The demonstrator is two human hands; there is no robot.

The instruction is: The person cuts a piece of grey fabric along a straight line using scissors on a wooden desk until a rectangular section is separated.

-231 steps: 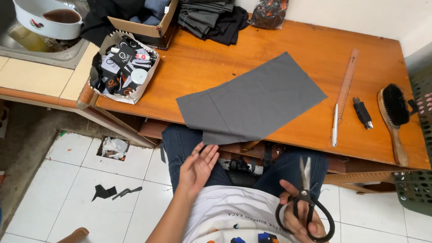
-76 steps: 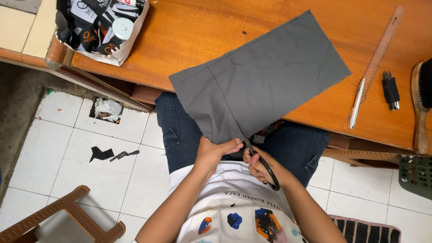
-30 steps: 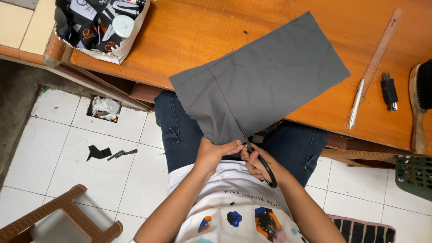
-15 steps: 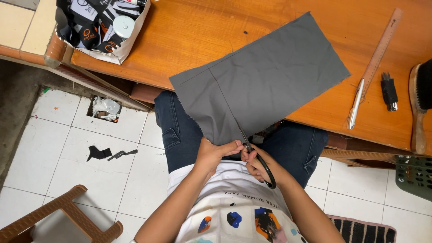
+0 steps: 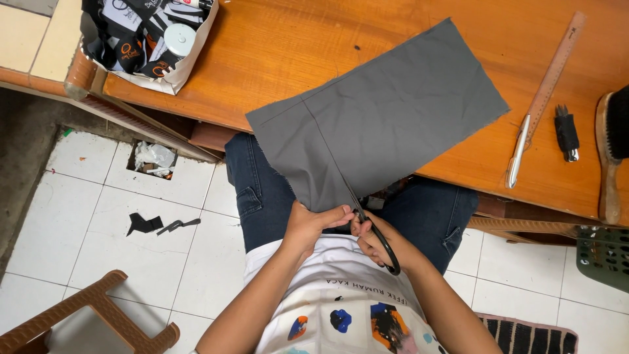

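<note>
A grey piece of fabric (image 5: 386, 111) lies on the orange wooden table (image 5: 295, 52), its near end hanging over the edge above my lap. My left hand (image 5: 313, 223) pinches that hanging end. My right hand (image 5: 372, 237) grips black-handled scissors (image 5: 377, 239) whose blades reach into the fabric along a faint line running up toward the table edge.
On the table's right lie a wooden ruler (image 5: 553, 62), a silver pen (image 5: 517, 152), a small black tool (image 5: 566, 132) and a brush (image 5: 610, 154). A white box of black items (image 5: 151, 39) stands at top left. Fabric scraps (image 5: 157, 224) lie on the tiled floor; a brown stool (image 5: 98, 321) at bottom left.
Since 7.7 s ago both hands moved onto the fabric's hanging end and the scissors entered it. Over the last second almost nothing has moved.
</note>
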